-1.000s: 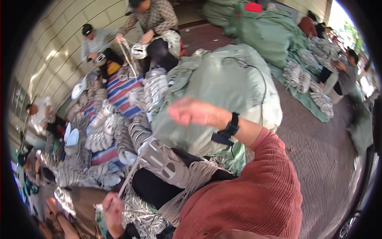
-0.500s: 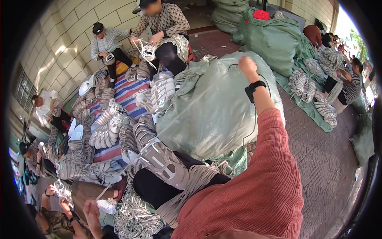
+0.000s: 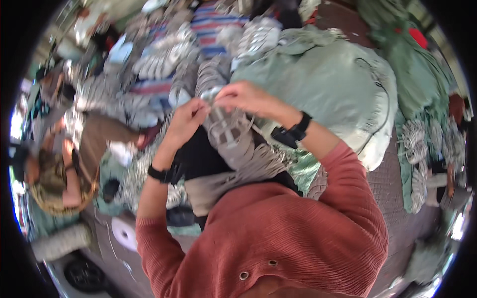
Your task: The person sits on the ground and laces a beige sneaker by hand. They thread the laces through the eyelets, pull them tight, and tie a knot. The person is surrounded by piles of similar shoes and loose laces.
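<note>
Grey woven shoe upper (image 3: 229, 130) sits at centre, on a stack (image 3: 248, 159) of the same pieces across the person's lap. Both hands meet at its top edge: the left hand (image 3: 186, 120) pinches it from nine o'clock, the right hand (image 3: 247, 98) closes on it from one o'clock, fingers curled tight. It looks light, soft and floppy, likely to sag unless taken by the firmer rim. A bulging pale green sack (image 3: 328, 89) lies at two o'clock; more bundles (image 3: 164, 59) pile up at eleven o'clock.
</note>
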Demonstrator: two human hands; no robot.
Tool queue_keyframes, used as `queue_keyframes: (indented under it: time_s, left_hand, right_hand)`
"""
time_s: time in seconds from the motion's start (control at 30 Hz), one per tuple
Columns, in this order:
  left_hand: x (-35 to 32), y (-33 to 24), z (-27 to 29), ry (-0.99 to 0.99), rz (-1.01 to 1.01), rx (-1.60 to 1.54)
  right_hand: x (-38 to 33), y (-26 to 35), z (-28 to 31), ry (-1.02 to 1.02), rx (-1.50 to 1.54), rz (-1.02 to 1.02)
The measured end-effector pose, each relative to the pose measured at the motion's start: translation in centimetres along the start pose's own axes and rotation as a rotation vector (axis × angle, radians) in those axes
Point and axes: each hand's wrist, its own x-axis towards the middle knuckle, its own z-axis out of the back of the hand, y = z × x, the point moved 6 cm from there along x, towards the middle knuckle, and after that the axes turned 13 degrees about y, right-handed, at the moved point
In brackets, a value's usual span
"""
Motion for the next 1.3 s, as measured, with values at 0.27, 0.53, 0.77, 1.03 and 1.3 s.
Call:
queue_keyframes:
  time_s: [0.27,0.53,0.77,1.03,1.3]
  left_hand:
    - [-0.5,2.1,-1.9,0.041,0.003,-0.117]
    - [-2.2,4.2,-4.5,-0.236,-0.053,0.548]
    - [-2.1,4.1,-6.1,-0.197,0.007,0.336]
    - [1.4,9.9,-4.4,-0.096,0.302,-0.194]
    - [0.0,10.7,-5.6,-0.140,0.292,-0.193]
  right_hand:
    - [0.3,-2.6,-1.3,0.093,-0.076,0.004]
    - [-11.8,-0.4,16.1,-0.591,-0.469,-0.346]
    - [-20.6,-1.5,23.5,-0.925,-0.878,-0.432]
    - [-3.2,-8.2,1.1,-0.210,-0.320,-0.042]
    - [-2.2,-7.2,-1.5,-0.216,-0.469,0.074]
